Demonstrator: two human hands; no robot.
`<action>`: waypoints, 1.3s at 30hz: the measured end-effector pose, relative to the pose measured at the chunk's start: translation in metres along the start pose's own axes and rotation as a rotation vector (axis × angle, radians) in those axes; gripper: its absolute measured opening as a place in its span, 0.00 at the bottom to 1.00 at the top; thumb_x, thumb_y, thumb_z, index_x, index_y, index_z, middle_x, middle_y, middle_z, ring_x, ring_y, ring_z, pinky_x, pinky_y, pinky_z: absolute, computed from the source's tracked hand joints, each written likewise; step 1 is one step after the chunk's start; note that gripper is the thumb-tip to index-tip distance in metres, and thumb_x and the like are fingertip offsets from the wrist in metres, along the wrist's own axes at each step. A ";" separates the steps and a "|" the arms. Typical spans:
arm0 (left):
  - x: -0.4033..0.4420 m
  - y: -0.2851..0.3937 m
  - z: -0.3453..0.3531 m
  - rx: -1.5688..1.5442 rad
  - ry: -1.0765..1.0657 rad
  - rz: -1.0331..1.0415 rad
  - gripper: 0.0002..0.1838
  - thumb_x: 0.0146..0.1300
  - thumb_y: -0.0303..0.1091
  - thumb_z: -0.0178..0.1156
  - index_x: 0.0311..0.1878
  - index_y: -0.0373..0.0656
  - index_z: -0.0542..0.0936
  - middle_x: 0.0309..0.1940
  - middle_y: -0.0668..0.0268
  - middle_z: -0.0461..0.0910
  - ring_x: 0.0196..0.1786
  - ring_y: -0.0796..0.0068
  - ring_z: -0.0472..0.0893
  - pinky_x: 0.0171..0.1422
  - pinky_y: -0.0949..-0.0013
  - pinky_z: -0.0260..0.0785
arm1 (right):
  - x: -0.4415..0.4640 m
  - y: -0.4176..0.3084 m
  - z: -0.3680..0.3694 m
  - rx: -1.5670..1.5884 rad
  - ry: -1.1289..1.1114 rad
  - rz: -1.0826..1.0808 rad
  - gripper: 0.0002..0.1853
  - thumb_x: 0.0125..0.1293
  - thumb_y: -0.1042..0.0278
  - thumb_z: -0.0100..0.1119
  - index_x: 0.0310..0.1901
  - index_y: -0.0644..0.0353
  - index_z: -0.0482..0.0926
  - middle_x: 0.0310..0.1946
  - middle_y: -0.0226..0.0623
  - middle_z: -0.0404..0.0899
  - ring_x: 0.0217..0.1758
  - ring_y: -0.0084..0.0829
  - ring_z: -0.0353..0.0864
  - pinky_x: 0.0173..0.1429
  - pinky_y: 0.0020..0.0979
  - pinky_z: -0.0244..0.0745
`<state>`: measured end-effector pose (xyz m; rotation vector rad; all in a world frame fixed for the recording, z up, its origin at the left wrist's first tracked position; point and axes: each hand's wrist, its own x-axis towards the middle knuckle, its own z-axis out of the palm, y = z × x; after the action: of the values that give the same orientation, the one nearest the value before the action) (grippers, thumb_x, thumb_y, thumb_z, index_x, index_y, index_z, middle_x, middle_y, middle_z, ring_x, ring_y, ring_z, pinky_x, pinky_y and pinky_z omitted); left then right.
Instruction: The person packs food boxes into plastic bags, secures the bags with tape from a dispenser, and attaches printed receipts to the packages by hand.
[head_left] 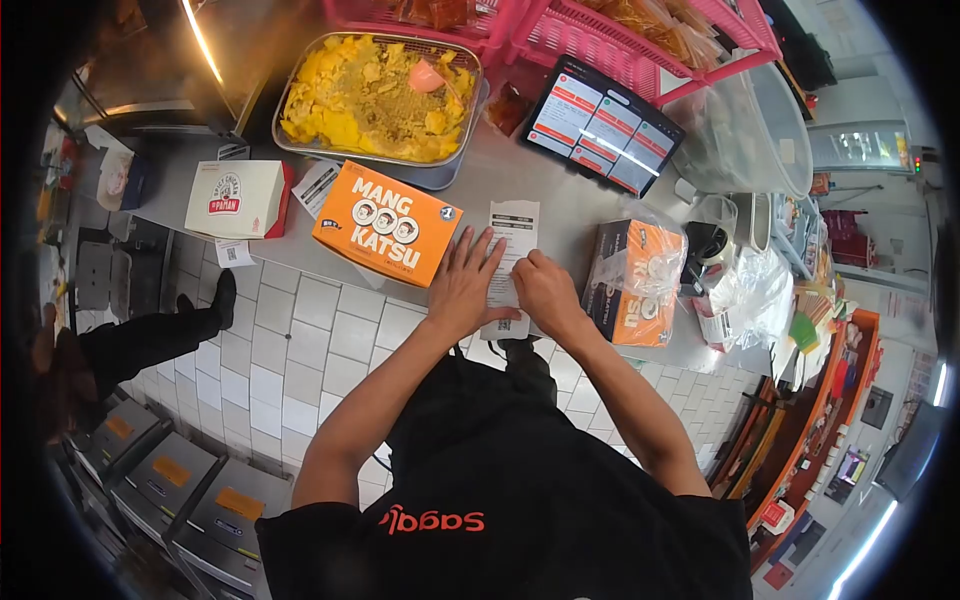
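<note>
A long white printed receipt [515,240] lies on the steel counter in front of me, its lower end past the counter's edge. My left hand [465,285] is flat with fingers spread, over the receipt's left edge and close to an orange "Mang Katsu" box [385,222]. On the receipt's right edge, my right hand [546,290] has its fingers curled together; what they pinch, if anything, is hidden. To the right of that hand stands a second orange box [645,285] in a clear plastic bag.
Behind are a tray of yellow food [375,98], a tablet [602,128] and pink baskets [600,45]. A white box [232,200] sits at left, a clear tub [745,130] at right. A person's leg [150,340] shows at far left.
</note>
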<state>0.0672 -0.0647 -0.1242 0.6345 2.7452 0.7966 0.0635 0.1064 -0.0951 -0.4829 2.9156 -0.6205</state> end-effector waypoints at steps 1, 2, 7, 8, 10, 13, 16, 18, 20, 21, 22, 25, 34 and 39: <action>0.001 0.000 -0.001 0.001 -0.023 -0.009 0.61 0.41 0.65 0.72 0.76 0.47 0.55 0.77 0.59 0.51 0.79 0.52 0.46 0.80 0.47 0.41 | 0.002 -0.006 -0.007 0.053 0.012 -0.051 0.06 0.61 0.71 0.60 0.30 0.64 0.77 0.30 0.45 0.75 0.34 0.48 0.79 0.40 0.45 0.76; 0.002 -0.001 0.000 -0.004 -0.022 -0.011 0.61 0.41 0.65 0.72 0.76 0.47 0.55 0.77 0.59 0.51 0.79 0.52 0.46 0.80 0.47 0.41 | 0.001 -0.004 -0.002 0.050 0.007 -0.052 0.06 0.61 0.71 0.60 0.30 0.64 0.77 0.30 0.45 0.75 0.34 0.48 0.79 0.40 0.45 0.76; 0.001 -0.001 -0.003 -0.016 -0.047 -0.008 0.64 0.39 0.67 0.72 0.77 0.46 0.53 0.77 0.58 0.49 0.80 0.52 0.45 0.80 0.47 0.40 | 0.001 0.012 -0.004 -0.041 -0.034 0.025 0.05 0.58 0.71 0.61 0.31 0.63 0.77 0.31 0.43 0.74 0.37 0.46 0.79 0.41 0.44 0.77; -0.002 -0.003 0.000 -0.018 -0.054 -0.008 0.64 0.39 0.67 0.72 0.77 0.46 0.53 0.77 0.58 0.49 0.80 0.52 0.45 0.80 0.47 0.40 | -0.004 0.006 -0.004 -0.039 -0.038 0.030 0.05 0.58 0.71 0.61 0.31 0.63 0.77 0.31 0.43 0.74 0.37 0.46 0.79 0.41 0.44 0.77; 0.002 -0.005 0.001 0.076 -0.049 0.017 0.65 0.39 0.67 0.72 0.77 0.46 0.52 0.78 0.58 0.49 0.80 0.52 0.44 0.81 0.48 0.39 | -0.009 -0.006 -0.002 0.082 -0.101 -0.140 0.05 0.58 0.72 0.61 0.31 0.63 0.77 0.32 0.44 0.75 0.37 0.47 0.79 0.41 0.45 0.77; 0.002 -0.002 -0.004 -0.033 -0.066 -0.018 0.65 0.39 0.66 0.72 0.77 0.46 0.52 0.78 0.59 0.48 0.80 0.52 0.44 0.81 0.49 0.39 | -0.010 0.000 -0.001 0.058 -0.112 -0.037 0.06 0.61 0.73 0.57 0.30 0.66 0.76 0.30 0.45 0.74 0.35 0.49 0.79 0.42 0.46 0.76; 0.003 -0.001 -0.004 -0.017 -0.065 -0.026 0.66 0.39 0.67 0.73 0.77 0.46 0.52 0.78 0.59 0.48 0.80 0.52 0.44 0.81 0.50 0.39 | -0.004 -0.008 -0.015 0.076 -0.113 0.069 0.07 0.62 0.72 0.58 0.29 0.65 0.77 0.30 0.45 0.75 0.35 0.50 0.79 0.43 0.46 0.76; 0.004 -0.003 0.001 0.045 -0.073 -0.024 0.67 0.38 0.68 0.73 0.77 0.46 0.51 0.78 0.59 0.46 0.80 0.52 0.43 0.81 0.50 0.38 | -0.006 -0.024 -0.024 0.235 -0.178 -0.007 0.05 0.62 0.71 0.60 0.32 0.64 0.80 0.32 0.45 0.76 0.36 0.49 0.80 0.42 0.46 0.76; 0.004 -0.001 -0.004 0.111 -0.087 -0.019 0.68 0.37 0.69 0.73 0.78 0.47 0.50 0.79 0.59 0.44 0.80 0.52 0.42 0.81 0.50 0.38 | -0.007 -0.019 -0.024 0.235 -0.137 0.001 0.04 0.59 0.72 0.65 0.34 0.63 0.83 0.31 0.44 0.77 0.32 0.44 0.81 0.39 0.40 0.78; 0.005 0.001 -0.007 0.078 -0.136 -0.041 0.70 0.35 0.70 0.72 0.78 0.47 0.49 0.79 0.59 0.43 0.80 0.53 0.41 0.82 0.50 0.37 | -0.006 -0.011 -0.022 0.207 -0.123 0.066 0.04 0.59 0.72 0.65 0.34 0.63 0.83 0.32 0.43 0.77 0.32 0.44 0.81 0.39 0.40 0.78; 0.006 0.003 -0.011 0.045 -0.186 -0.059 0.71 0.34 0.71 0.72 0.78 0.48 0.47 0.79 0.59 0.41 0.81 0.53 0.40 0.82 0.50 0.37 | -0.005 -0.006 -0.024 0.179 -0.106 0.133 0.04 0.59 0.72 0.65 0.34 0.63 0.83 0.32 0.43 0.77 0.32 0.44 0.81 0.39 0.39 0.78; 0.006 0.003 -0.011 0.062 -0.197 -0.061 0.74 0.32 0.73 0.72 0.79 0.48 0.45 0.80 0.59 0.37 0.81 0.54 0.37 0.82 0.50 0.35 | 0.001 -0.002 -0.020 0.142 -0.133 0.036 0.05 0.62 0.71 0.59 0.32 0.63 0.81 0.33 0.44 0.77 0.36 0.48 0.81 0.42 0.45 0.77; 0.008 0.005 -0.010 0.088 -0.233 -0.083 0.74 0.32 0.73 0.72 0.79 0.47 0.44 0.80 0.58 0.36 0.81 0.53 0.37 0.82 0.50 0.33 | 0.002 0.010 -0.013 -0.034 -0.156 0.005 0.03 0.58 0.75 0.55 0.31 0.64 0.75 0.33 0.45 0.75 0.38 0.48 0.80 0.42 0.46 0.77; 0.009 0.006 -0.013 0.083 -0.212 -0.077 0.74 0.33 0.73 0.72 0.79 0.47 0.44 0.80 0.58 0.37 0.81 0.53 0.36 0.82 0.49 0.33 | 0.002 0.009 -0.015 -0.027 -0.135 0.017 0.03 0.59 0.73 0.58 0.31 0.64 0.76 0.32 0.45 0.75 0.36 0.48 0.80 0.41 0.45 0.77</action>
<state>0.0570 -0.0623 -0.1111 0.5880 2.6022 0.5653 0.0557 0.1194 -0.0853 -0.4833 2.8007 -0.5250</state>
